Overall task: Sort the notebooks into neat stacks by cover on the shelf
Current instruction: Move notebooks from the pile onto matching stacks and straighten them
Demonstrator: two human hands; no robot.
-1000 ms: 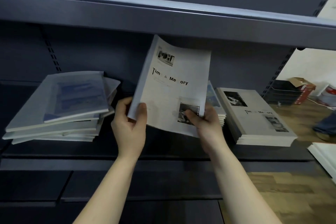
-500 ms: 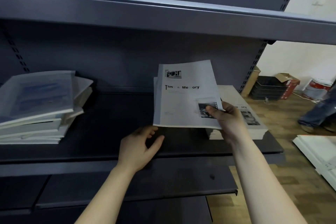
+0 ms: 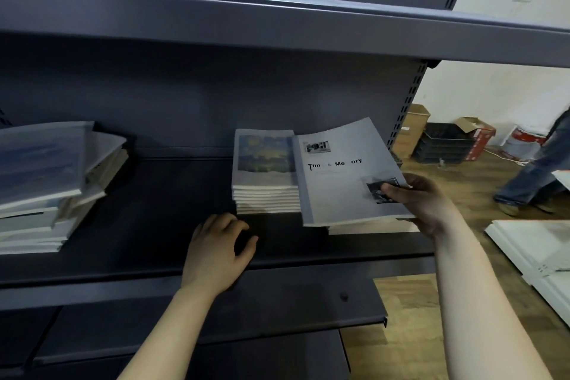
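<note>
- The right hand (image 3: 422, 203) pinches the near right corner of a grey notebook (image 3: 342, 176), with the thumb on top.
- The grey notebook hangs just above the right stack (image 3: 370, 229) on the shelf (image 3: 154, 225). It is a bit tilted and not flat yet.
- The left hand (image 3: 219, 253) holds nothing. Its fingers are loosely bent, near the shelf's front.
- This looks like the putting-down step.
- Next, it needs to go down flat with its edges lined up, off the painted stack (image 3: 265, 163) just to the left.
- The messy pile (image 3: 46, 182) on the far left likely needs sorting too.
</note>
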